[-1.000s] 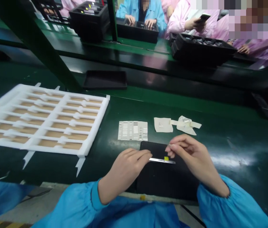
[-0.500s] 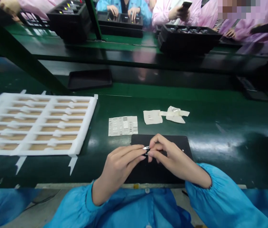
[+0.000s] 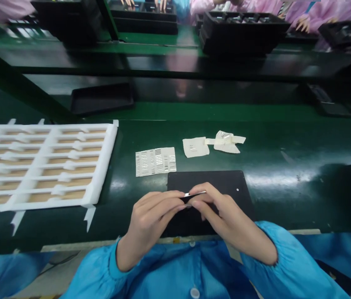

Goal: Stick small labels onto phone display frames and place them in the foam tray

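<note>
Between my fingertips is a small, thin, dark piece (image 3: 195, 194) with a shiny silver edge; its kind is hard to make out. My left hand (image 3: 152, 218) pinches its left end, and my right hand (image 3: 222, 209) is closed on the right end. Both are over a flat black mat (image 3: 225, 178), which they partly cover. Just behind the mat lies a pale sheet with rows of silver strips (image 3: 155, 162). To its right are a piece of off-white backing paper (image 3: 195, 147) and a crumpled second piece (image 3: 225, 143), joined by a strip.
A white foam tray (image 3: 102, 178) with long slots lies on the green bench at left. Behind it a green post (image 3: 22, 87) slants across. A shallow black tray (image 3: 102, 99) rests farther back. Stacked black trays (image 3: 240, 35) and co-workers' hands are across the bench.
More of the dark piece's long silver edge now shows between my fingers, as my right fingers have shifted along it. The view has tilted down slightly.
</note>
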`<state>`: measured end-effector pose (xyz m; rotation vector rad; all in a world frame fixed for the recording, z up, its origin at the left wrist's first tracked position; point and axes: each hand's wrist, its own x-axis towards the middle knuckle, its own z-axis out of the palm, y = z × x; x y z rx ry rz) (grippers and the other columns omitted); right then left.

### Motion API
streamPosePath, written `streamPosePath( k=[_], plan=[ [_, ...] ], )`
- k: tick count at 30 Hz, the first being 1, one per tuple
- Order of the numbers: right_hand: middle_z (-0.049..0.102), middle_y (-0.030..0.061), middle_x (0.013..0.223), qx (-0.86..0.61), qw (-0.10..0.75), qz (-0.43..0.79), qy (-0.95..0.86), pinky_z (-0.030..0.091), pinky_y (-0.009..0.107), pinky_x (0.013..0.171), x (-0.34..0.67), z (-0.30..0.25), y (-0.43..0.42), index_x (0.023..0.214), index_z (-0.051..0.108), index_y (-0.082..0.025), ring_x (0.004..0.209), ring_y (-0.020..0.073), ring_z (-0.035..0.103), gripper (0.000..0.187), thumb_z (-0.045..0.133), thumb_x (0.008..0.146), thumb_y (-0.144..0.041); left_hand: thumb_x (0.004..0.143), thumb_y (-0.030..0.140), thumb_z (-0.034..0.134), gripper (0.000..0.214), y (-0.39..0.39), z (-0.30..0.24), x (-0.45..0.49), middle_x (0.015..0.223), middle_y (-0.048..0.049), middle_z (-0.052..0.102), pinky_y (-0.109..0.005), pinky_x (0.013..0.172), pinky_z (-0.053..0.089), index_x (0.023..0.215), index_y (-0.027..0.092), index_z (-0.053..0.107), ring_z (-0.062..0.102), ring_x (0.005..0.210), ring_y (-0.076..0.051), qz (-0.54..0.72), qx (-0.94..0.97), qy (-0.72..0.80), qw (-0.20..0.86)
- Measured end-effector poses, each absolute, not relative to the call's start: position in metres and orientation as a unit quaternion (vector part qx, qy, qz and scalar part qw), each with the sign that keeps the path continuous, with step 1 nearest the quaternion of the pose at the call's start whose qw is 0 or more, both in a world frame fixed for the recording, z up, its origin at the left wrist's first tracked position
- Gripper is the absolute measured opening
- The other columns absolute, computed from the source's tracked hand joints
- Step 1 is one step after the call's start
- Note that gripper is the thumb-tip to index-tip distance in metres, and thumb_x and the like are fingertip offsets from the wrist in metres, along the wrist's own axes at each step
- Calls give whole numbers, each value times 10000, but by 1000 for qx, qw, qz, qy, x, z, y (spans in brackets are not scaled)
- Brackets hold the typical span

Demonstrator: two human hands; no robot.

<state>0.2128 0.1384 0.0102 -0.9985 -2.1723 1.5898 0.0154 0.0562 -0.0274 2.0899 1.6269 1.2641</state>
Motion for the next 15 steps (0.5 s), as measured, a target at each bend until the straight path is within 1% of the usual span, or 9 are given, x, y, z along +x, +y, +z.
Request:
streamPosePath(
  k=[1,3,5,6,8,9,12,15],
  plan=[
    [695,-17,870,-358,160,512,-764,471,257,597,218,11,136,1135,551,-283,707,142,637,141,489,1010,-302,889,95,657,119,57,-27,15,1047,-13,740,-296,812,556,952,192,690,709,928,-159,433,702,556,103],
    [687,5,888,-379,250,407,-792,490,275,631,226,8,134,1060,596,-268,744,153,636,93,547,983,-258,885,96,664,107,58,-26,16,1031,-11,742,-290,801,554,928,189,692,709,911,-154,437,694,563,105],
    [685,32,939,-368,342,297,-812,511,326,762,229,1,137,993,622,-243,847,179,636,78,606,942,-187,888,100,662,97,59,-25,17,1012,-10,745,-286,799,552,921,185,692,709,912,-153,436,692,567,100],
    [684,48,995,-349,366,267,-821,508,360,833,228,-4,139,995,629,-234,923,198,631,104,628,923,-157,889,100,661,95,59,-24,18,1002,-11,746,-283,796,551,927,182,691,709,911,-151,434,692,569,93],
    [679,64,1070,-296,376,272,-835,501,400,899,224,-16,143,1019,636,-223,1024,218,619,156,642,906,-116,888,98,665,98,60,-24,21,985,-14,749,-274,789,549,945,174,687,710,907,-148,433,690,576,73],
    [684,61,1060,-274,373,295,-836,512,395,885,222,-22,145,1023,639,-222,1021,213,625,169,633,908,-98,885,94,669,102,60,-25,23,978,-16,750,-271,787,549,950,172,686,711,900,-145,434,688,578,60],
    [703,36,921,-253,393,359,-808,544,348,773,217,-33,146,993,644,-221,894,182,662,189,606,911,-55,881,78,669,122,60,-26,31,972,-18,752,-279,786,553,957,172,681,713,893,-148,437,688,579,29],
    [706,33,889,-261,417,383,-782,550,337,739,218,-38,143,956,652,-218,848,178,672,184,624,896,-46,897,73,645,138,62,-27,37,979,-23,756,-301,775,550,983,177,672,717,908,-163,426,702,570,20]
  ],
)
